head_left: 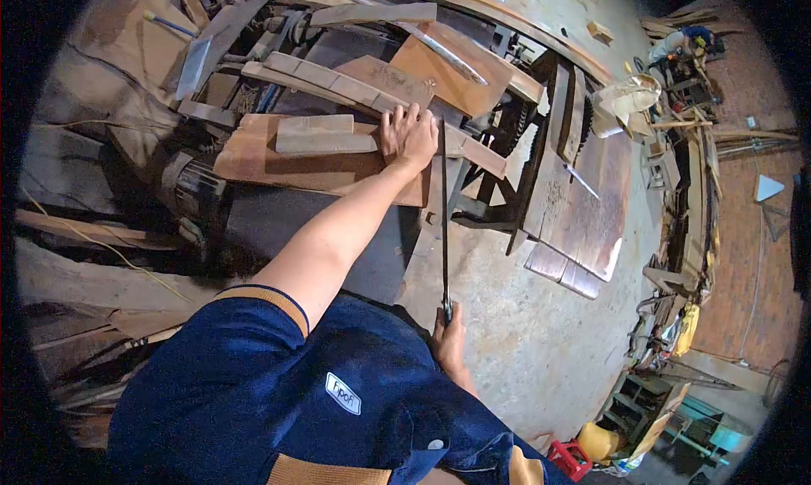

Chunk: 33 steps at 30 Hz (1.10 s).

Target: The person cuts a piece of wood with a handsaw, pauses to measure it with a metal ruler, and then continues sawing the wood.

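Dark saw (pixel 446 223): near end gripped in right fingers (pixel 457 313) | left fingers (pixel 400 116) splayed on wood (pixel 361 93)

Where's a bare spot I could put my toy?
The concrete floor between the right hand and the wide planks looks bare. So does the dark surface between the reddish board and left forearm. Around the left hand, wooden blocks and strips crowd close.

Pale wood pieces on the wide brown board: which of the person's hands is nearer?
Left. The left hand is close beside the wood pieces; the right hand is farther away, back toward the body, gripping the saw.
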Tool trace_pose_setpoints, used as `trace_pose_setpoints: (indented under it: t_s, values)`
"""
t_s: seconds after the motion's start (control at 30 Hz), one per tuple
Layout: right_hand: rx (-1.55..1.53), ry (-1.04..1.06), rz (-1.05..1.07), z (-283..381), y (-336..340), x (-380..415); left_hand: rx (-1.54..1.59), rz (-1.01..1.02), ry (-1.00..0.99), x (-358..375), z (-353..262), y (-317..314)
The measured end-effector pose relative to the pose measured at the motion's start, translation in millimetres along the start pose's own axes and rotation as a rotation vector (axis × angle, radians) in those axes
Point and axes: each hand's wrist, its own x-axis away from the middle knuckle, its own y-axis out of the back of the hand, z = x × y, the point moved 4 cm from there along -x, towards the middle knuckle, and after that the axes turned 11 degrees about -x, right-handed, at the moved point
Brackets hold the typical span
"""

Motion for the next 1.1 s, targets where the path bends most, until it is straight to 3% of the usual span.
trace_pose_setpoints:
  t_s: [0.07, 0.1, 0.23, 0.3, 0.5, 0.6, 0.73, 0.8, 0.9, 0.97, 1.03, 1.1]
  values:
    - [0.037, 0.048, 0.016, 14, -4, -21, 0.0, 0.037, -0.006, -1, -2, 5]
    - [0.072, 0.228, -0.024, 16, -13, -54, -0.01, 0.071, -0.003, -1, -2, 6]
    - [-0.111, 0.3, -0.048, 92, -35, -140, -0.025, 0.05, -0.014, -1, -1, 7]
    - [-0.128, 0.298, -0.062, 90, -32, -131, -0.029, -0.014, -0.022, -2, -2, 10]
    - [-0.026, -0.004, -0.036, 15, -1, -2, -0.02, -0.026, -0.005, -1, 0, 6]
    - [-0.016, 0.173, -0.053, 9, -5, -15, -0.025, 0.03, 0.005, -2, -1, 3]
    - [-0.037, 0.345, -0.029, 68, -32, -127, -0.017, -0.033, -0.027, -1, 0, 3]
    - [-0.076, 0.283, -0.056, 77, -45, -159, -0.032, -0.012, -0.026, -2, -1, 3]
    - [-0.017, 0.294, -0.071, 74, -31, -120, -0.037, 0.003, -0.026, -2, -1, 4]
    - [0.018, 0.263, -0.078, 37, -21, -62, -0.021, 0.006, -0.004, -5, -2, 9]
    - [0.002, 0.063, -0.019, 1, -11, -13, -0.008, 0.029, -0.015, -2, 0, 7]
    - [-0.027, 0.067, -0.035, -8, -6, 1, -0.02, 0.049, -0.007, -4, 0, 7]
